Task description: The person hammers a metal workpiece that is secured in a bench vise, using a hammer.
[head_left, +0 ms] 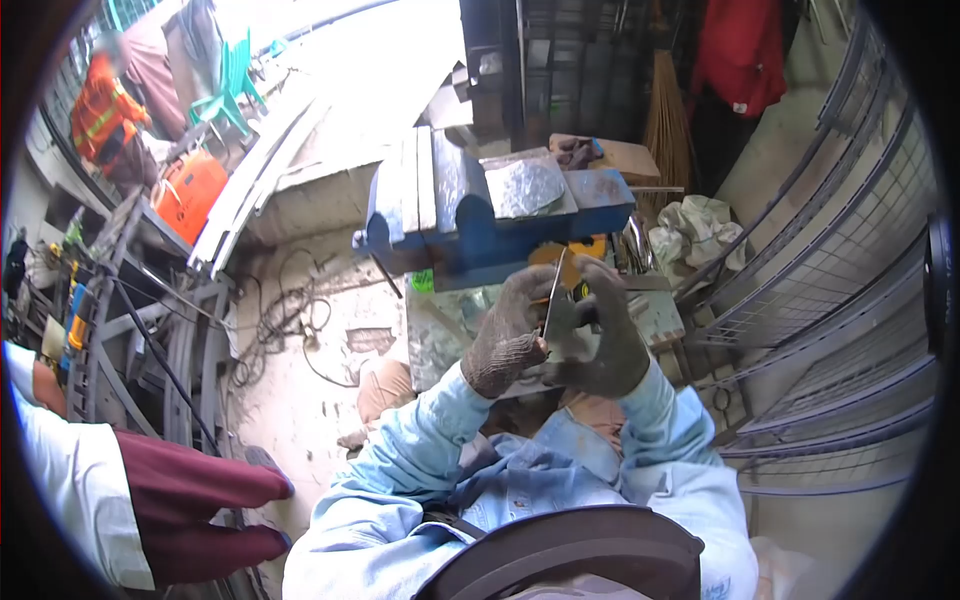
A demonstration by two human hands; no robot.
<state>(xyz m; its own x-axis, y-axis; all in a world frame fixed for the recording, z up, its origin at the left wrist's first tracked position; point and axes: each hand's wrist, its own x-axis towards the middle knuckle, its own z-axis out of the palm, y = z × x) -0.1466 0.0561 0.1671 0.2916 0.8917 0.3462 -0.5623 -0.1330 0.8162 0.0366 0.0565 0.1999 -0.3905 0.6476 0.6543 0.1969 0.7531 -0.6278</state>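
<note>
Both my hands wear dark grey work gloves and are raised in front of my chest. Between them stands a thin, flat metal plate (556, 305), seen nearly edge-on and tilted. My left hand (505, 335) grips the plate from its left side, thumb low and fingers high. Curled around the right side of the same plate is my right hand (612, 340), its fingertips near the top edge. Just beyond the hands is a large blue bench vise (450, 205). A yellow tape measure (582, 290) shows partly behind my right fingers.
A workbench (440, 345) carries the vise. Wire mesh panels (830, 290) lean on the right. A cable (265, 345) lies coiled on the floor at left. A person in maroon trousers (200, 490) is close on the left; another in orange (100, 115) is farther back.
</note>
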